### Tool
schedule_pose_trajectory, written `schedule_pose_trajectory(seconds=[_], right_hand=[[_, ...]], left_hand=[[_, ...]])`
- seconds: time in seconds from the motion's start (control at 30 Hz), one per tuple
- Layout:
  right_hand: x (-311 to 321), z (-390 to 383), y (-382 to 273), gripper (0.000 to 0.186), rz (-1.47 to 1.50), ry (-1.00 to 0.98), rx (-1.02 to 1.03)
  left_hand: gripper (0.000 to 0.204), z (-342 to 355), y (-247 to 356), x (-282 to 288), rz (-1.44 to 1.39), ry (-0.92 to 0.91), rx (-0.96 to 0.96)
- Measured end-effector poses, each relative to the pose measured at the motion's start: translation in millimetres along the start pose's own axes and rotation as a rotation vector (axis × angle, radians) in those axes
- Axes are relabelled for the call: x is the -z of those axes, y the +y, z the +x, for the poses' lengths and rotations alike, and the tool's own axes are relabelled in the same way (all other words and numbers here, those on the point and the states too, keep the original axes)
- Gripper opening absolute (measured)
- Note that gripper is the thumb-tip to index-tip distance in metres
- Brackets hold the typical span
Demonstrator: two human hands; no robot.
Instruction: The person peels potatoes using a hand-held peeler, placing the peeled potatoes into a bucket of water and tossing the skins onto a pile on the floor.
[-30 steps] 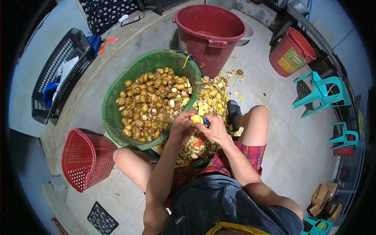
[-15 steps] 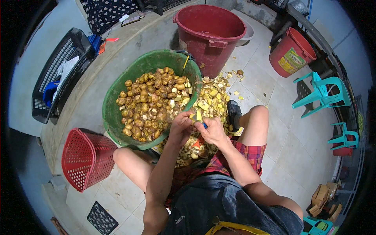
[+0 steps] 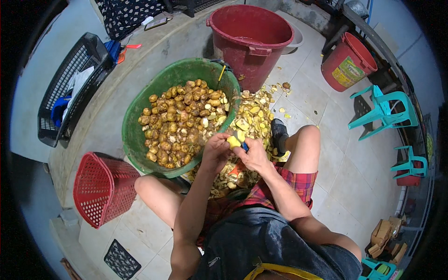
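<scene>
Between my knees, my left hand (image 3: 217, 150) is closed around a partly peeled potato (image 3: 234, 142) whose yellow flesh faces up. Close against it, my right hand (image 3: 256, 155) grips a blue-handled knife (image 3: 245, 146); its blade is mostly hidden by the potato and a yellow slice of peel (image 3: 241, 135). To the left stands a wide green tub (image 3: 135, 112) with many brown potatoes (image 3: 172, 116), some of them cut. Below my hands and out toward the tall red bin, a thick heap of peelings (image 3: 252, 114) covers the floor.
The tall red bin (image 3: 242, 60) stands behind the tub. On the left are a red perforated basket (image 3: 114, 186) and a black crate (image 3: 74, 84) on a ledge. A smaller red bucket (image 3: 347, 65) and teal chairs (image 3: 392, 109) stand right. An orange object (image 3: 236, 169) lies among peelings.
The potato has turned in my left hand, so more of its yellow peeled face shows. The knife and slice have shifted slightly to the right. The tub and bins stay put.
</scene>
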State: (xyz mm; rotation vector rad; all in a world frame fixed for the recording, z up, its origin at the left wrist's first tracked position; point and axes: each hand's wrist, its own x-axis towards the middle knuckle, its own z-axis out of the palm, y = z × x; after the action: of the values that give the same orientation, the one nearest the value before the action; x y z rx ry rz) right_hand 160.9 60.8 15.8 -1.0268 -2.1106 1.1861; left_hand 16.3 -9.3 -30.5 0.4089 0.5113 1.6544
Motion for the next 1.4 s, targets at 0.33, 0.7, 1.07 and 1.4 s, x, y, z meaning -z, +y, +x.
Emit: schedule_pose_trajectory(seconds=[0.33, 0.7, 1.07, 1.4], right_hand=[[-1, -2, 5, 0.046, -0.236, -0.079, 0.048], [9, 2, -8, 0.051, -0.087, -0.054, -0.036], [0, -3, 3, 0.062, -0.098, -0.118, 0.017], [-9, 23, 55, 0.038, -0.073, 0.101, -0.278]], left_hand=[[0.037, 2, -1, 4, 0.024, 0.0, 0.0], [0.035, 1, -1, 3, 0.049, -0.018, 0.0], [0.037, 0, 0, 4, 0.077, -0.022, -0.009], [0.022, 1, 1, 12, 0.171, 0.124, 0.066]])
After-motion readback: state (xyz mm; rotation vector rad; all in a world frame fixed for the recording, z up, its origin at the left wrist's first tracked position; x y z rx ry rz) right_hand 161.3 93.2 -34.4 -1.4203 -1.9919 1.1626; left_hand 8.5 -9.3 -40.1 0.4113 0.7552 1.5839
